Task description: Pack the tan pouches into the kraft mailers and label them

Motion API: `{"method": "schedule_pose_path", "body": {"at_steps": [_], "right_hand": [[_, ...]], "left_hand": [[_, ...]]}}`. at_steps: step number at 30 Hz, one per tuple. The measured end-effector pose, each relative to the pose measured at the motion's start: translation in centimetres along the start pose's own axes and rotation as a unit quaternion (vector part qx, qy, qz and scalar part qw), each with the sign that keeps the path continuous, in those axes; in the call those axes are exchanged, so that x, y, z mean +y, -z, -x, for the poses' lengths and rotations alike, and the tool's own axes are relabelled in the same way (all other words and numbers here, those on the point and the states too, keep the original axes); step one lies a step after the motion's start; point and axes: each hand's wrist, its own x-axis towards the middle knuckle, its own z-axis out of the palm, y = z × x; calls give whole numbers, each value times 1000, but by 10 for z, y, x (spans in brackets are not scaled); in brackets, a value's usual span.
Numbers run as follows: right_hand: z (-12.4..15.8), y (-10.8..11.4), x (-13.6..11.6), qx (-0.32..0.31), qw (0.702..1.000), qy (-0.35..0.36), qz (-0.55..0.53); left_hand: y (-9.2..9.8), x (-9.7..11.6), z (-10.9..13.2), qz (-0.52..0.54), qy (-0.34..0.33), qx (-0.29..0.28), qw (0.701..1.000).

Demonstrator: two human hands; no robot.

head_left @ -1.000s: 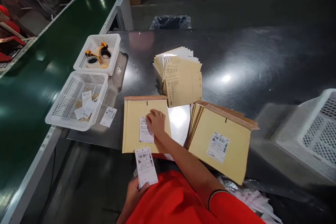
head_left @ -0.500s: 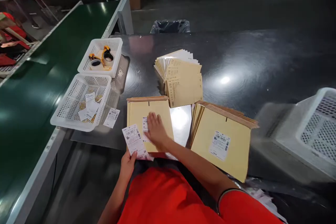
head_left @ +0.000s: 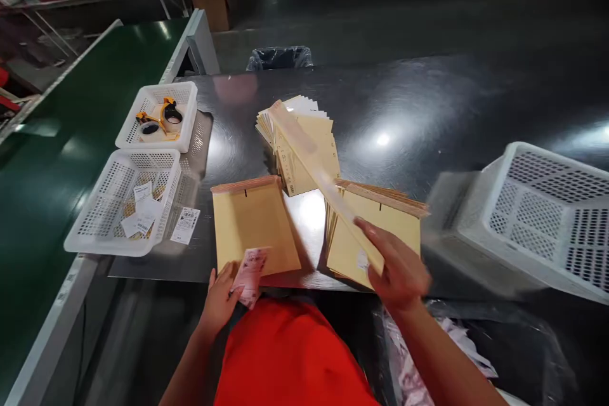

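My right hand (head_left: 399, 266) grips the lower end of a yellow envelope (head_left: 328, 187), seen nearly edge-on and blurred, raised over the right stack. Under it lies the stack of labelled envelopes (head_left: 399, 222), fanned at the flaps. My left hand (head_left: 221, 298) holds a label sheet (head_left: 251, 274) between thumb and fingers, at the lower edge of a yellow envelope (head_left: 252, 222) that shows no label on its visible part. Behind them sits a fanned pile of envelopes (head_left: 311, 133), partly covered by the raised one.
A white basket (head_left: 164, 203) with loose labels and another (head_left: 190, 101) with tape dispensers stand at left, beside a green conveyor (head_left: 95, 101). A single label (head_left: 185, 225) lies near them. At right is a large white crate (head_left: 547, 203); a lined bin (head_left: 280, 58) stands behind the table.
My right hand has left the near envelope's surface and moved right, lifting an envelope. My left hand and its label sheet are lower. The view has shifted.
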Motion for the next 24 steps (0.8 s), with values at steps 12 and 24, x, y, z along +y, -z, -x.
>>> {"method": "schedule_pose_path", "body": {"at_steps": [12,24], "right_hand": [[123,-18,62,-159,977,-126,62],[-14,-86,-103,-228,844,-275,-401]], "left_hand": [[-7,41,-12,98,-61,-13,993],[-11,50,-12,225,-1,29,974]]}}
